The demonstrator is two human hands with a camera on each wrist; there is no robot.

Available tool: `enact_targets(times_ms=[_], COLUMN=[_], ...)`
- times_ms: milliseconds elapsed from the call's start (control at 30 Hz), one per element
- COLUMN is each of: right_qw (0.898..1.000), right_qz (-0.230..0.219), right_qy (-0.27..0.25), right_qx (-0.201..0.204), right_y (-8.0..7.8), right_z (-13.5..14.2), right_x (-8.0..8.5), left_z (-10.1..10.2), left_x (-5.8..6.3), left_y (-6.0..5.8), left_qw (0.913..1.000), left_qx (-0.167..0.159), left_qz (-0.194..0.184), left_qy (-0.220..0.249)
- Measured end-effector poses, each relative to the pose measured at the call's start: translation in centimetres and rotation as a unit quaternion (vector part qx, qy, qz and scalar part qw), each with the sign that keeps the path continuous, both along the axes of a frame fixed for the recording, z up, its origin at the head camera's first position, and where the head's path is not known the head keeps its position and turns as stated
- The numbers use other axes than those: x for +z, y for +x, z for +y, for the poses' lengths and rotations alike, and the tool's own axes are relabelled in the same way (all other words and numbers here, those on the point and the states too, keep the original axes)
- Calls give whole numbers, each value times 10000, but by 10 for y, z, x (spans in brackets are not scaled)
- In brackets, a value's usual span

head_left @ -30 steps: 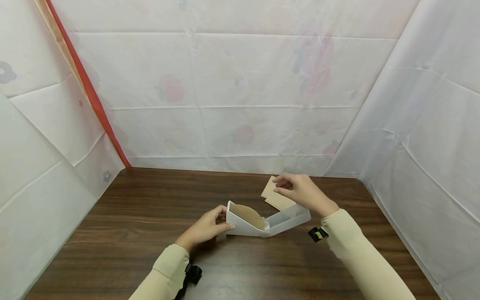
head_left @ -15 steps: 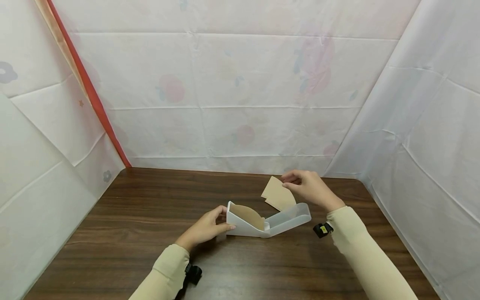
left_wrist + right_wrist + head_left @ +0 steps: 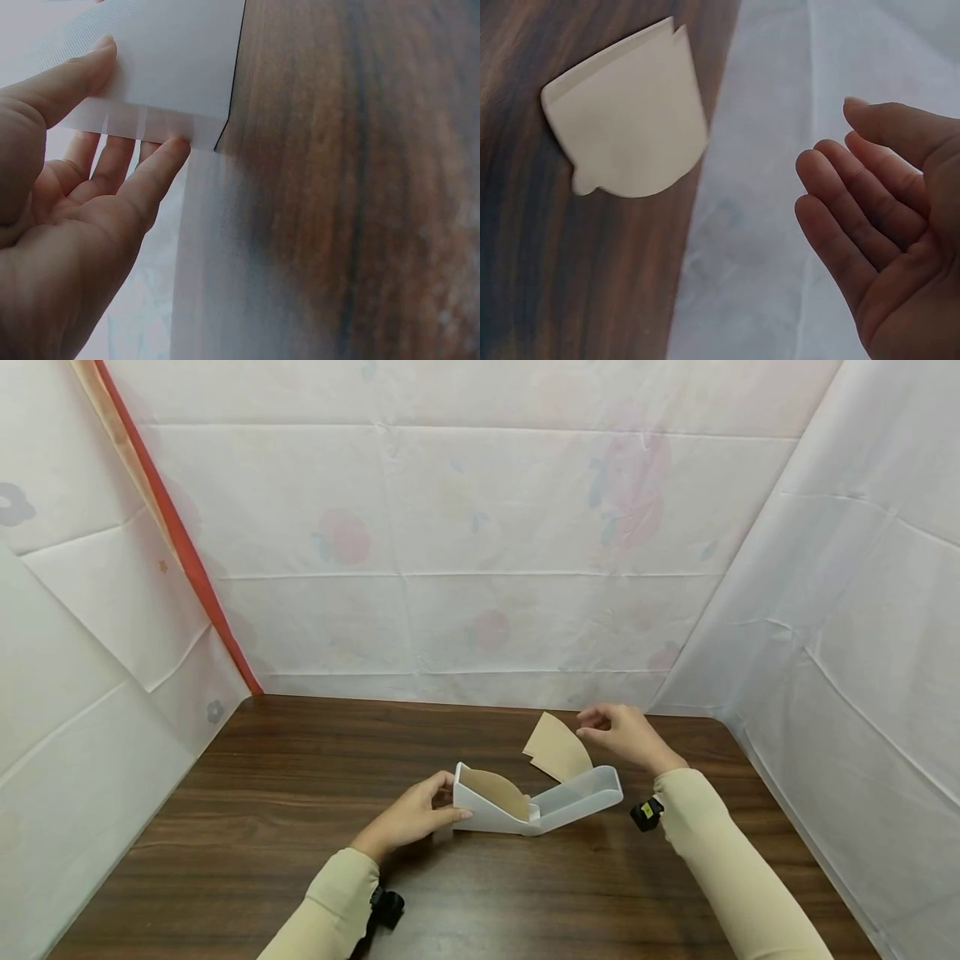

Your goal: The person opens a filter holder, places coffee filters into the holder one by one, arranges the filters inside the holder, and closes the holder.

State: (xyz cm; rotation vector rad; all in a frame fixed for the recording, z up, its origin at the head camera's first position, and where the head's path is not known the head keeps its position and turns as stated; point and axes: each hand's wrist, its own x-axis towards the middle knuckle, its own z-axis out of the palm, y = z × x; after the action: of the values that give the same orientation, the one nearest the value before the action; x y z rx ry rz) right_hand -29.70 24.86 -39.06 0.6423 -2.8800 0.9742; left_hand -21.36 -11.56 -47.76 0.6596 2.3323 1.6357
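My left hand (image 3: 411, 817) grips the left end of a white plastic box (image 3: 487, 810), its thumb on the front face. In the left wrist view the fingertips (image 3: 178, 147) are at the box's end wall. The translucent lid (image 3: 581, 797) is swung open to the right. Brown fan-shaped coffee filter papers (image 3: 495, 792) stand inside the box. Behind the lid, more tan coffee filters (image 3: 558, 747) lie overlapping on the table. Just right of them hovers my right hand (image 3: 621, 733), fingers loosely bent and holding nothing; the right wrist view shows its bare palm (image 3: 900, 292).
The dark wood-grain table (image 3: 337, 735) ends at the back against a white patterned cloth (image 3: 450, 543). Cloth also hangs along both sides, and a red strip (image 3: 180, 539) runs down the back left corner.
My right hand has moved right, away from above the loose coffee filters, uncovering them. The left hand and the box have stayed in place.
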Motion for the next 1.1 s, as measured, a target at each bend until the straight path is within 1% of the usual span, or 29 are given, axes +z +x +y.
enact_targets(times_ms=[167,200,367,400,433,600,833,967,1100], right_qw=[9999,9999,9995,9993,9991,9973,9953,9936,9919], right_qz=[-142,-143,-224,-265,-316,-646,-883,-1007,-1073], right_qy=[46,57,167,189,214,242,230,225,256], right_qx=[-64,-57,-159,-167,-187,-255,-314,-466,-623], right_y=[-5,-5,-9,-10,-11,-14,-16,-16,-16], right_z=[7,8,10,10,10,10,8,5,1], right_x=[-13,-14,-25,-28,-31,-44,-55,-60,-61], left_z=[0,1,0,0,-1,0,0,2,5], left_x=[0,4,3,4,-1,0,3,7,20], left_y=[1,3,3,2,0,0,1,5,11], left_qw=[10000,10000,10000,10000,10000,10000,10000,9999,10000], left_qx=[15,29,29,27,18,6,51,81,62], left_qz=[-13,-19,-47,-57,-66,-28,-9,-15,2], left_qy=[71,80,12,0,-14,-45,-53,-70,-61])
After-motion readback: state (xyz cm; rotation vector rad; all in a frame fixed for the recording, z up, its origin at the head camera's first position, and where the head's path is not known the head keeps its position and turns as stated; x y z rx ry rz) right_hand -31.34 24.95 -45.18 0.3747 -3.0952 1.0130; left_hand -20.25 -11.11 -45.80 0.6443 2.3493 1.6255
